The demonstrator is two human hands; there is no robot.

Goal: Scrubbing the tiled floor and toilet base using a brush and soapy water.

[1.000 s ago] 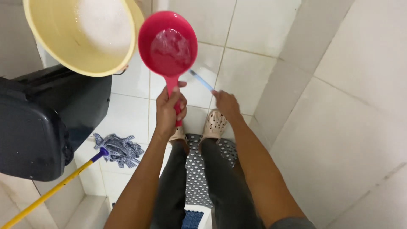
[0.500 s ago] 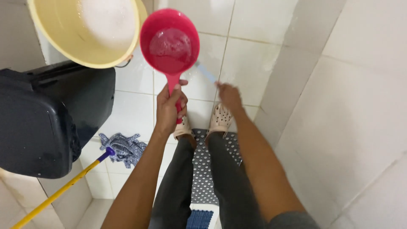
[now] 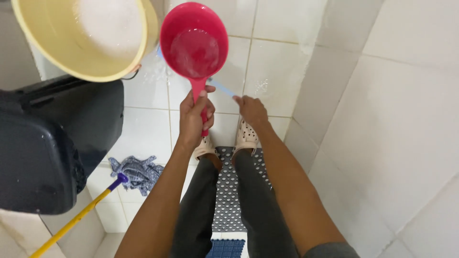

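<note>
My left hand (image 3: pixel 195 116) grips the handle of a red water dipper (image 3: pixel 193 47), held level in front of me with a little water in its bowl. My right hand (image 3: pixel 251 110) is closed on the end of a thin pale-blue stick (image 3: pixel 222 87), perhaps a brush handle; its far end passes behind the dipper and is hidden. Below both hands are my feet in cream clogs (image 3: pixel 245 137), standing on a grey dotted mat (image 3: pixel 228 203).
A cream basin (image 3: pixel 67 52) with foamy water sits upper left above a black bin (image 3: pixel 43 153). A mop with a yellow handle (image 3: pixel 76 217) and blue-grey head (image 3: pixel 135 170) lies on the white tiled floor. A tiled wall (image 3: pixel 392 119) rises on the right.
The view has shifted slightly and the dipper sits a little higher in frame. Both hands keep the same grip.
</note>
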